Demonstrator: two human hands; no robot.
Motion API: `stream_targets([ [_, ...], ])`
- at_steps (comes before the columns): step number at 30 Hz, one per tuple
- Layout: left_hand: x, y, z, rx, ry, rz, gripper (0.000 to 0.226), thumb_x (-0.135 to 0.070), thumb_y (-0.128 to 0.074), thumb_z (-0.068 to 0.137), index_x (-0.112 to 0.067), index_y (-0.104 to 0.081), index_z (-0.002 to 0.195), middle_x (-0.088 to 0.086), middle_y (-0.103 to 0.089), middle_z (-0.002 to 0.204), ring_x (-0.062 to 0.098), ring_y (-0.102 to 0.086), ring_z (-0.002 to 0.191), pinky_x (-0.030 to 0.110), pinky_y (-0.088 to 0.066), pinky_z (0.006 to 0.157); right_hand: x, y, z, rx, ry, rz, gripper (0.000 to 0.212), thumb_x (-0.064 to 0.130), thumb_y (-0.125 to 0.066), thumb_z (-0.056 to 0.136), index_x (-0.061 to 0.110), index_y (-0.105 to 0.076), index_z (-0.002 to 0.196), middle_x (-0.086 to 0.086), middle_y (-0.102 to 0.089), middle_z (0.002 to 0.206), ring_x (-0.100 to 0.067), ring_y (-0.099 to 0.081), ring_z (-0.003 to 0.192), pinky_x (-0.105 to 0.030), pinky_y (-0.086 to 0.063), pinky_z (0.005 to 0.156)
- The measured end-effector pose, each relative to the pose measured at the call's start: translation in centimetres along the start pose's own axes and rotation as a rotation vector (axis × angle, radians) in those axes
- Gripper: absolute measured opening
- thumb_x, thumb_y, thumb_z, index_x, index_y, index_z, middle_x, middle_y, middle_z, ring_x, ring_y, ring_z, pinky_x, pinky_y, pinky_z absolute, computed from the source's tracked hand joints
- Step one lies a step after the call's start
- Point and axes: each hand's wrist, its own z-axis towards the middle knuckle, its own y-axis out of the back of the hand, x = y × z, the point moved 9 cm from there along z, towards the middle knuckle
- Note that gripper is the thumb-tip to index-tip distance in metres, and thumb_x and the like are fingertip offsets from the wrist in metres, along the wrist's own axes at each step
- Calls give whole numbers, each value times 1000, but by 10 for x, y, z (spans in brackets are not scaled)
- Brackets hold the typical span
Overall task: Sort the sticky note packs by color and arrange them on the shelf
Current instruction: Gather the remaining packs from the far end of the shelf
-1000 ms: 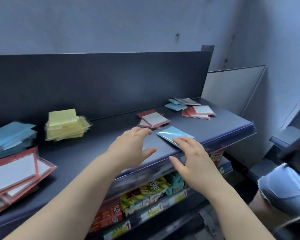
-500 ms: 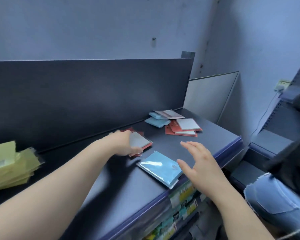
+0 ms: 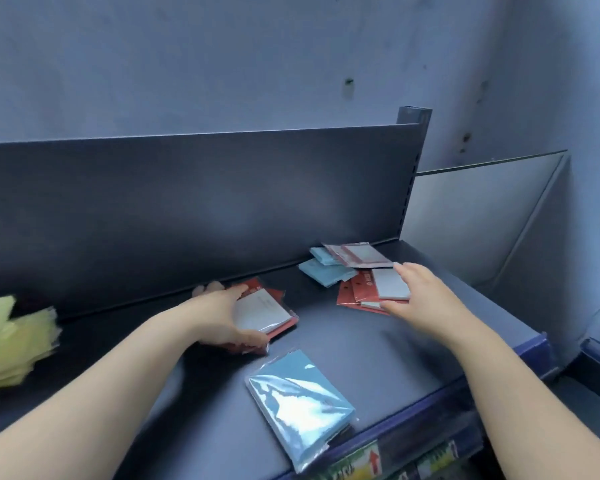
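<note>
- A blue pack (image 3: pixel 298 403) lay at the shelf's (image 3: pixel 378 344) front edge.
- Your left hand (image 3: pixel 222 315) gripped a red pack (image 3: pixel 267 311) mid-shelf, thumb and fingers clamping opposite edges.
- Your right hand (image 3: pixel 423 296) was open, fingers spread over the red pile (image 3: pixel 348 294) near the right end.
- Rear blue packs (image 3: pixel 326 271) sat by the back edge, a yellow stack (image 3: pixel 11 344) at the left edge.

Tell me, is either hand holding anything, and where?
The left hand grips the red pack by its left edge. The right hand lies open over other red packs, gripping nothing.
</note>
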Motion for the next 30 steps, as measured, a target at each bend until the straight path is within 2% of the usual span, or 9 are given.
stream_targets([
  [3,6,8,-3,-117,67,-64,106,-85,-55,41,-38,-37,134,2,-50,129,25,-41,121,32,-38,100,-10,-6,27,99,46,-91,87,53,-61,82,18,-18,150,-3,-15,158,-19,-14,145,-38,-20,116],
  [7,12,23,-17,-287,168,-182,85,-59,-75,61,-30,-43,134,5,-52,122,24,-48,113,31,-42,94,-20,-16,43,239,79,-229,99,70,-54,76,22,-11,151,-4,-12,159,-26,-5,146,-45,-16,116],
  [10,17,34,-36,-431,213,-312,73,-40,-79,66,-27,-48,131,3,-55,116,17,-52,102,27,-41,83,-26,-20,47,294,89,-206,101,77,-53,70,24,-18,149,-4,-33,150,-27,-22,141,-46,-24,112],
  [13,22,38,-55,-564,244,-477,58,-21,-74,74,-22,-53,128,1,-61,110,21,-60,97,29,-46,83,-21,-15,43,256,116,-221,99,80,-55,63,31,-27,144,-5,-45,129,-27,-41,124,-40,-35,103],
  [16,29,30,-71,-633,268,-853,50,-9,-70,77,-19,-56,124,5,-64,99,26,-66,85,43,-55,83,-9,-9,36,196,167,-233,95,80,-59,58,32,-36,137,-4,-45,119,-26,-46,114,-37,-41,97],
  [18,31,23,-82,-670,275,-1123,45,-1,-67,81,-14,-55,122,10,-65,98,25,-66,82,44,-57,80,-2,-8,29,198,182,-228,92,78,-60,57,30,-40,132,-4,-43,118,-26,-46,113,-36,-43,94],
  [21,31,16,-103,-757,279,-1400,27,2,-58,89,-9,-56,113,10,-66,96,19,-65,78,30,-57,67,11,-8,21,177,222,-206,79,73,-58,62,26,-45,124,-4,-45,119,-25,-48,110,-35,-45,90],
  [25,41,7,-134,-905,314,-1579,12,1,-53,93,-7,-61,96,6,-67,88,14,-64,74,21,-55,58,28,-3,18,97,244,-145,53,49,-58,78,20,-54,122,-5,-53,115,-25,-55,100,-33,-48,80],
  [30,61,-7,-166,-997,355,-1672,9,-2,-53,94,-9,-59,96,7,-68,92,15,-65,78,23,-54,60,40,-25,0,216,219,-148,79,73,-51,76,17,-48,132,-8,-51,137,-27,-51,120,-37,-45,95],
])
